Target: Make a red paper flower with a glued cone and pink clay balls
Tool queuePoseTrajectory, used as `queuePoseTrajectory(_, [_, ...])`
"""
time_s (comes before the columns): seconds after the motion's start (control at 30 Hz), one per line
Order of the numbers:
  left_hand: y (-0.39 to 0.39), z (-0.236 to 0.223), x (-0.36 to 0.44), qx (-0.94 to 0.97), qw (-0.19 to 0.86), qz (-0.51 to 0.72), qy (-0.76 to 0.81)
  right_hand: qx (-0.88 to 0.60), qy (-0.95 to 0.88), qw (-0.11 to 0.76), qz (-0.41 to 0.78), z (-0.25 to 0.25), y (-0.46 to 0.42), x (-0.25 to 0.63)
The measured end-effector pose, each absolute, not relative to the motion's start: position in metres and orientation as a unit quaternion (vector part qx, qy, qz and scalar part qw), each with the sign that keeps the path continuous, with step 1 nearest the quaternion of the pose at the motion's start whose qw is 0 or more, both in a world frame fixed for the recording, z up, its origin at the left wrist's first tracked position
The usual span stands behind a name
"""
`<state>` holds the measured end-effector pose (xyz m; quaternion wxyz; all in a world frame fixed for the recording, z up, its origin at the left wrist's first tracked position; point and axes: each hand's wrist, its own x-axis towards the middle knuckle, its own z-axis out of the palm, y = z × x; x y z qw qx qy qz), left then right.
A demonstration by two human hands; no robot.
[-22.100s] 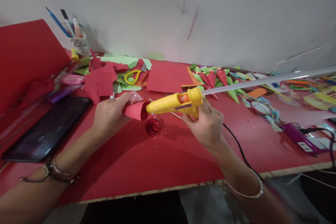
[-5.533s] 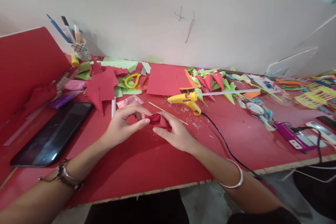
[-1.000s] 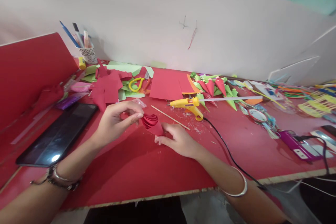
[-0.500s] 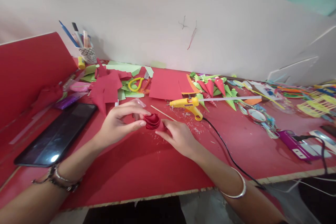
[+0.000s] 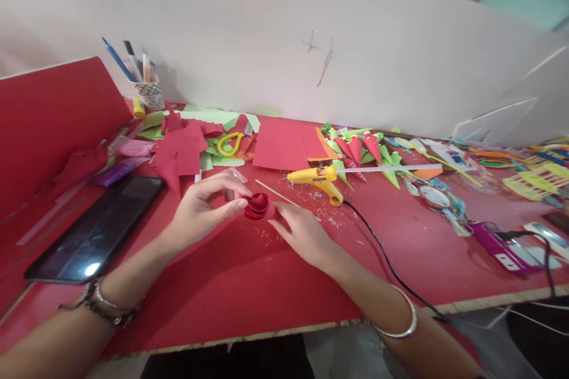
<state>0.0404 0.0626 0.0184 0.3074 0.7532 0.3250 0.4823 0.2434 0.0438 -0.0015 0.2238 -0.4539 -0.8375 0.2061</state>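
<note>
Thumb and forefinger of the left hand pinch the left rim of a red, layered paper roll, while the right hand grips its right end. The roll sits between the two hands, above the red-topped table; whether it touches the top is hard to tell. Too hard a pinch could crease the rim or squash the nested layers flat. If the hands pull against each other, a layer may tear or slip loose. Just beyond lie a thin, pale wooden stick and a yellow plastic glue gun with a long, translucent glue stick in its back. Its black cord runs to the near edge, so a snag there might drag the gun, and its tip, if hot, could scorch the flat red paper sheet behind.
</note>
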Motion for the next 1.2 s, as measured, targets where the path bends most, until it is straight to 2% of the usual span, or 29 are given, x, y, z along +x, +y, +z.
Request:
queuePoseTrajectory(0.23, [0.063,0.021,0.04,0.757,0.276,0.475,0.352,-0.463,-0.841,0.227,0.163,-0.004,0.044,0.244])
queuePoseTrajectory(0.47, [0.067,0.022,0.038,0.747,0.252,0.476,0.39,-0.51,-0.842,0.164,0.067,-0.003,0.043,0.243])
queuePoseTrajectory(0.73, [0.073,0.024,0.033,0.762,0.227,0.435,0.423,-0.477,-0.839,0.214,0.151,-0.007,0.047,0.245])
queuePoseTrajectory(0.97, [0.075,0.023,0.029,0.754,0.208,0.424,0.457,-0.515,-0.836,0.138,0.13,-0.005,0.048,0.245])
queuePoseTrajectory(1.03, [0.076,0.025,0.028,0.748,0.227,0.427,0.454,-0.51,-0.83,0.148,0.172,-0.005,0.047,0.245])
queuePoseTrajectory(1.2, [0.078,0.029,0.022,0.737,0.298,0.416,0.441,-0.46,-0.758,0.21,0.413,-0.011,0.048,0.246])
